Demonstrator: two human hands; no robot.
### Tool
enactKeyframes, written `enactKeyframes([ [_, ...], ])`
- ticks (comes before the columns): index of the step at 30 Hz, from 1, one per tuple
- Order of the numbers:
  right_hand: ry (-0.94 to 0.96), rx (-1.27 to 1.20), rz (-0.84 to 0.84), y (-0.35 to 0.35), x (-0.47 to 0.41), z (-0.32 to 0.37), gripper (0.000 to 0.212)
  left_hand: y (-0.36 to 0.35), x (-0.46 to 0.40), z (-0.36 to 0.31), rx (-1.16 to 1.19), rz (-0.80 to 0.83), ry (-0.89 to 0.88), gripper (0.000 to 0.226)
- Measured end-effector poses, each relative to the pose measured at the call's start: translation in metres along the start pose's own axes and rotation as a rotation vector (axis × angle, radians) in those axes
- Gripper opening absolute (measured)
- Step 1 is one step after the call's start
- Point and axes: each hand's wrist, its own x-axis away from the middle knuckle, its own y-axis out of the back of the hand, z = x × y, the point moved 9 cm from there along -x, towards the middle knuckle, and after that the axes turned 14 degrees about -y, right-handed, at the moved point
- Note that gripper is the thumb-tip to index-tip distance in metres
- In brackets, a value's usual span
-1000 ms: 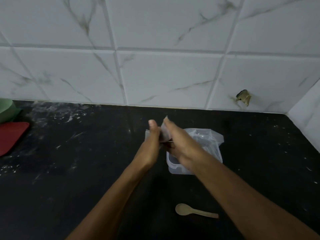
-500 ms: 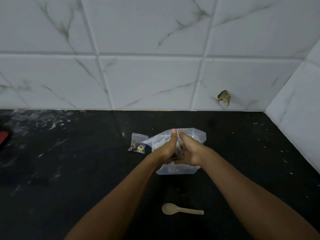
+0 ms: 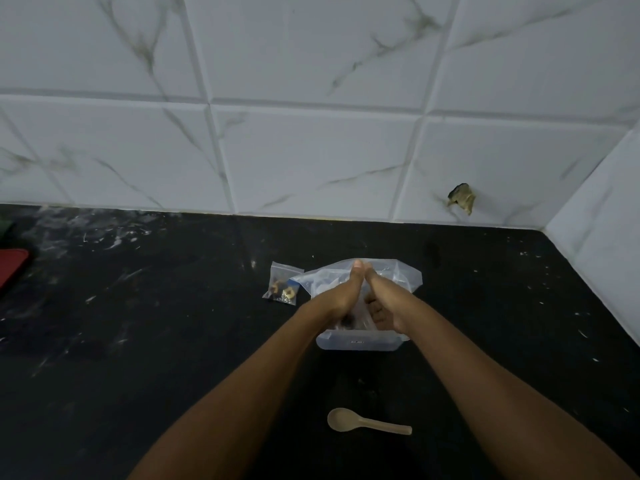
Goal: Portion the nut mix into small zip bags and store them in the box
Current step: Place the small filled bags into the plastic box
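- Now both hands are low over the clear plastic box (image 3: 358,344) at centre frame, where a second ago they were raised above it working a small zip bag between them; half a second ago they were already down at the box, much as they are here.
- Left hand (image 3: 337,296) and right hand (image 3: 384,304) sit pressed close together, thumbs up and nearly touching. Something dark shows between them just above the box's near wall, probably a filled small bag, though it is too hidden to be sure.
- How the fingers lie cannot be told for either hand: they are turned away and buried in the plastic, so gripping, pressing or slack are all possible.
- Judging from this, a portion is being tucked into the box, so the step in hand is storing rather than filling.
- Behind the hands, a large clear bag (image 3: 401,273) rises from the far side of the box; whether it sits in or behind it is unclear.
- Counted: one box; one large bag; one small zip bag of nut mix (image 3: 282,284) lying on the black surface (image 3: 138,341) just left of the box, not yet stored; one pale spoon (image 3: 367,421) lower in the frame, well apart from the box, untouched.
- At far left edge, a red object (image 3: 12,268) is partly cut off.
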Motion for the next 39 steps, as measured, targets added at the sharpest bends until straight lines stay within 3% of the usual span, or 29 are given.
enactKeyframes([
  [1,0.028,0.014,-0.052,0.005,0.005,0.003,0.071,0.005,0.004,-0.002,-0.007,0.001,-0.027,0.129],
  [5,0.265,-0.062,-0.210,0.009,0.026,0.026,0.037,0.057,0.031,-0.005,-0.009,-0.178,-0.107,0.096],
  [9,0.430,-0.209,0.050,-0.052,0.060,0.043,0.016,0.132,0.048,0.004,0.078,-0.433,-0.191,0.096],
  [11,0.350,-0.259,0.248,-0.100,0.054,0.043,0.020,0.159,0.048,0.016,0.131,-0.505,-0.185,0.098],
  [14,0.181,-0.176,0.330,-0.153,0.033,0.040,0.029,0.181,0.036,0.036,0.201,-0.545,-0.133,0.099],
  [17,0.108,-0.151,0.216,-0.170,0.006,0.046,0.034,0.177,0.020,0.054,0.371,-0.524,-0.054,0.102],
  [21,0.066,-0.066,-0.021,-0.189,-0.120,0.049,0.081,0.158,0.004,0.061,0.500,-0.450,-0.031,0.099],
  [22,0.034,-0.039,-0.041,-0.189,-0.124,0.045,0.084,0.155,0.001,0.063,0.506,-0.439,-0.020,0.100],
  [28,0.071,0.011,-0.064,-0.186,-0.098,0.051,0.082,0.155,-0.005,0.081,0.500,-0.460,0.048,0.102],
  [33,0.194,-0.037,0.003,-0.184,-0.035,0.061,0.056,0.154,-0.001,0.085,0.574,-0.466,0.043,0.098],
  [35,0.251,-0.068,-0.002,-0.186,-0.020,0.064,0.049,0.149,0.006,0.075,0.583,-0.405,0.000,0.083],
  [37,0.277,-0.082,0.016,-0.190,-0.004,0.063,0.055,0.142,0.019,0.061,0.554,-0.319,-0.055,0.069],
  [39,0.296,-0.109,0.071,-0.191,0.011,0.060,0.065,0.150,0.035,0.053,0.506,-0.407,-0.124,0.070],
])
